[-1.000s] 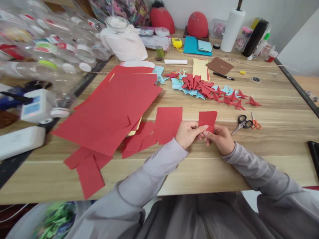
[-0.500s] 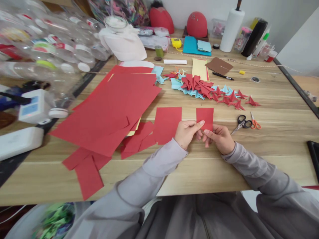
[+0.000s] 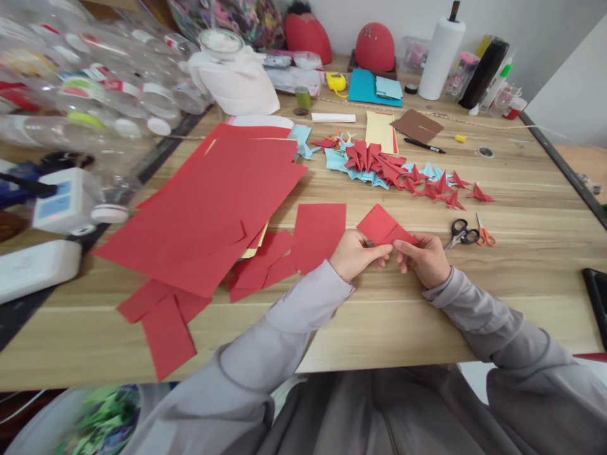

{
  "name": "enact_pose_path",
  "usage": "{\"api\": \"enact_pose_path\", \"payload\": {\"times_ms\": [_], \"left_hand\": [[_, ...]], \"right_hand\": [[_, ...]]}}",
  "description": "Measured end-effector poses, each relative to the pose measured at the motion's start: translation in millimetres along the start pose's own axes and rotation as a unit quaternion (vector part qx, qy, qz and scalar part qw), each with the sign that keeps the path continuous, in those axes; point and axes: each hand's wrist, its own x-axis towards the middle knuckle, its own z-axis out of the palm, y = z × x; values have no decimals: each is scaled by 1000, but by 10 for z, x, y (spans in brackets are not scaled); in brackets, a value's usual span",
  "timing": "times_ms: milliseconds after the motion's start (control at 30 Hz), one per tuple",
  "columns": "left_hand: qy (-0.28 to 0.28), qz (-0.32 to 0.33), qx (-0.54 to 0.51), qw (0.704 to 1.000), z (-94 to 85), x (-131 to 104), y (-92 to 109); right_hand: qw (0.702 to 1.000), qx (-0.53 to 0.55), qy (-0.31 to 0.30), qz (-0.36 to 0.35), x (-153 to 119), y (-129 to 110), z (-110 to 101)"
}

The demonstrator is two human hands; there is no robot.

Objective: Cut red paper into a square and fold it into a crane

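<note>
A small red paper square (image 3: 379,224) with a crease is held up between both hands, turned so that one corner points away from me. My left hand (image 3: 356,254) pinches its lower left edge, thumb on top. At its lower right edge, my right hand (image 3: 423,256) grips with thumb and fingers, close to the left thumb. A larger red sheet (image 3: 318,234) lies flat just left of my left hand. Beyond the hands sits a heap of folded red paper pieces (image 3: 374,161), with light blue ones among them.
Large red sheets (image 3: 203,208) and red offcuts (image 3: 168,338) cover the left. Black scissors (image 3: 462,234) and orange scissors (image 3: 486,235) lie at right. Plastic bottles (image 3: 118,95) crowd the far left; a paper roll (image 3: 442,60) stands at the back.
The small red paper has turned from upright to a diamond angle. Both hands have shifted slightly, with the thumbs now close together at its lower corner.
</note>
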Motion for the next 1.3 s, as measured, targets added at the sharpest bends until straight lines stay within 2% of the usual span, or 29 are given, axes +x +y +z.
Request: {"api": "enact_pose_path", "payload": {"times_ms": [333, 533, 833, 967, 1100, 1200, 1300], "left_hand": [[-5, -21, -117, 993, 48, -12, -31], [-8, -20, -116, 993, 18, -17, -36], [14, -39, -119, 992, 23, -27, 43], [22, -54, -128, 990, -2, -26, 69], [63, -53, -133, 988, -70, -7, 85], [79, -49, -132, 987, -90, 10, 81], [66, -53, -126, 988, -52, 11, 57]], "right_hand": [[1000, -10, -7, 25, 0, -42, 13], [997, 55, 13, 55, -24, -117, 80], [988, 128, 3, 86, -14, -172, 78], [983, 162, -9, 86, 7, -187, 5], [980, 184, -6, 73, 55, -208, -113], [986, 160, 15, 38, 74, -190, -122], [993, 112, 22, 29, 56, -141, -52]]}}
